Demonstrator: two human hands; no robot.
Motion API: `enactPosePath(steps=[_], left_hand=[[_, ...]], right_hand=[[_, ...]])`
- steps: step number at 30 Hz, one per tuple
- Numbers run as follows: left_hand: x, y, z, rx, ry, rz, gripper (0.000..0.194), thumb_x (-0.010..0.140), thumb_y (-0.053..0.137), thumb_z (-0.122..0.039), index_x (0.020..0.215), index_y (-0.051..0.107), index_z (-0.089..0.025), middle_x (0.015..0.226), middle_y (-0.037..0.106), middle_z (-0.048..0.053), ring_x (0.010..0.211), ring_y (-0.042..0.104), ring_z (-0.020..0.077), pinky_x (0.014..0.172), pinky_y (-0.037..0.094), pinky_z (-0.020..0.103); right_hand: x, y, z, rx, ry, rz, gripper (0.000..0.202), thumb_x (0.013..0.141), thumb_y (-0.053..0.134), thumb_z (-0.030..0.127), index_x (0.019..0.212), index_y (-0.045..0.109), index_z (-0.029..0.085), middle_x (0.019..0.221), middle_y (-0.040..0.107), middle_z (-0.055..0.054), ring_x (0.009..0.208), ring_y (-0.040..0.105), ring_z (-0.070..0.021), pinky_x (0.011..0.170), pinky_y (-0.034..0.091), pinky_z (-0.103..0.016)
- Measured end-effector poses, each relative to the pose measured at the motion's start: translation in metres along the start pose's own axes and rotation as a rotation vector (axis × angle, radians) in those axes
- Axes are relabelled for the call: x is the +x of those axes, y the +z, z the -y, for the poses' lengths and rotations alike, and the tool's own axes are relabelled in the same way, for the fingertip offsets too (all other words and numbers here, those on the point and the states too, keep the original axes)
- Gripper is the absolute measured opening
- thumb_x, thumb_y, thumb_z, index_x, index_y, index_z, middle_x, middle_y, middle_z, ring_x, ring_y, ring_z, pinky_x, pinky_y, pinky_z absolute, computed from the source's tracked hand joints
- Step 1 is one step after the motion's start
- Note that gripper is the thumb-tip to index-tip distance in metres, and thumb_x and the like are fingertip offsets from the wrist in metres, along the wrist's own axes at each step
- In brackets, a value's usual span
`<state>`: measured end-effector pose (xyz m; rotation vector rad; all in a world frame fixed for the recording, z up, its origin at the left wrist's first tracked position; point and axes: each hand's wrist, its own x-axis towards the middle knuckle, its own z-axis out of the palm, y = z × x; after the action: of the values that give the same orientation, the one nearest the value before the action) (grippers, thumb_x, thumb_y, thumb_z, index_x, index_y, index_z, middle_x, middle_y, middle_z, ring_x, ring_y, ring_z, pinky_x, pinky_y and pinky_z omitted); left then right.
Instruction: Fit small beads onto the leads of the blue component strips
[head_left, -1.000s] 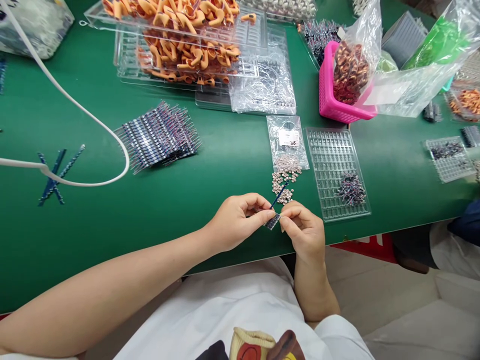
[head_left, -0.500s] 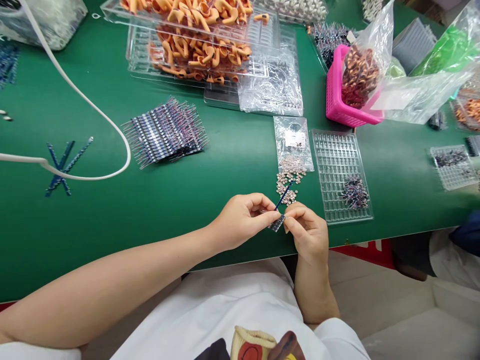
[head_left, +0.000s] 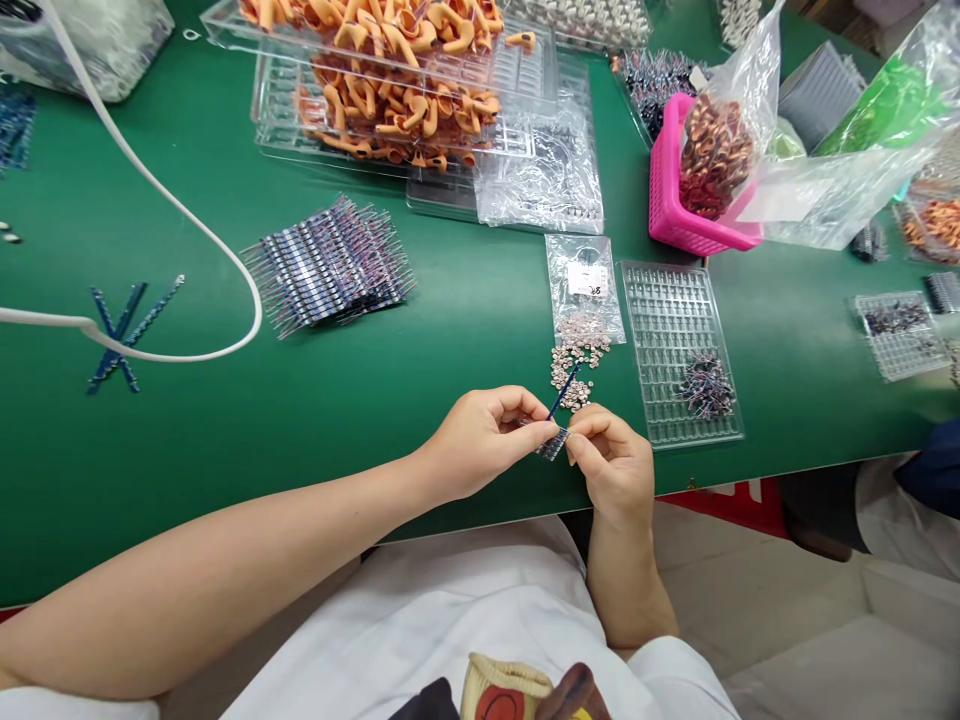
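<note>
My left hand [head_left: 484, 440] pinches a strip of small dark circuit boards [head_left: 553, 444] between thumb and fingers, close to the table's front edge. A thin dark-blue strip [head_left: 564, 390] sticks up from the same grip. At the strip's right end, my right hand [head_left: 613, 455] has thumb and forefinger pressed together; whatever is between those fingertips is too small to make out. Just beyond my hands lies a loose scatter of small pinkish round parts [head_left: 576, 392], spilling from a clear labelled bag [head_left: 585, 280].
Right of my hands sits a clear ridged tray [head_left: 664, 340] with a heap of wired pieces [head_left: 707, 386]. A stack of wired board strips [head_left: 330, 265] lies left, near a white cable [head_left: 180, 205]. Trays of orange shells [head_left: 405, 110] and a pink basket [head_left: 667, 195] stand behind.
The view has shifted very slightly. Both hands keep nearly the same pose at the board strip, with no other clear movement.
</note>
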<state>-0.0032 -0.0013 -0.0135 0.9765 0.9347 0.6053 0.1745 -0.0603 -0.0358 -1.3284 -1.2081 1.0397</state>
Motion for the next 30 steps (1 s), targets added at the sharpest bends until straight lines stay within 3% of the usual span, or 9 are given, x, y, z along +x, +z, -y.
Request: enactPosePath(steps=[15, 30], left_hand=[[-0.0030, -0.0002, -0.0005, 0.178, 0.120, -0.016, 0.015, 0.082, 0.071, -0.032, 0.079, 0.068, -0.017, 0.075, 0.071, 0.002, 0.068, 0.064, 0.0143, 0.065, 0.049, 0.026], [-0.0037, -0.0011, -0.0022, 0.212, 0.160, 0.004, 0.013, 0.083, 0.069, -0.028, 0.078, 0.067, -0.017, 0.072, 0.069, 0.001, 0.066, 0.061, 0.0126, 0.063, 0.049, 0.023]], right_hand=[[-0.0044, 0.0037, 0.0016, -0.105, -0.118, -0.099, 0.006, 0.085, 0.069, 0.020, 0.079, 0.068, 0.024, 0.076, 0.060, -0.002, 0.072, 0.057, -0.0177, 0.056, 0.044, -0.029], [-0.0043, 0.0021, 0.0037, -0.055, -0.085, -0.052, 0.007, 0.086, 0.069, 0.020, 0.079, 0.068, 0.023, 0.076, 0.060, -0.002, 0.070, 0.057, -0.0168, 0.055, 0.042, -0.029]])
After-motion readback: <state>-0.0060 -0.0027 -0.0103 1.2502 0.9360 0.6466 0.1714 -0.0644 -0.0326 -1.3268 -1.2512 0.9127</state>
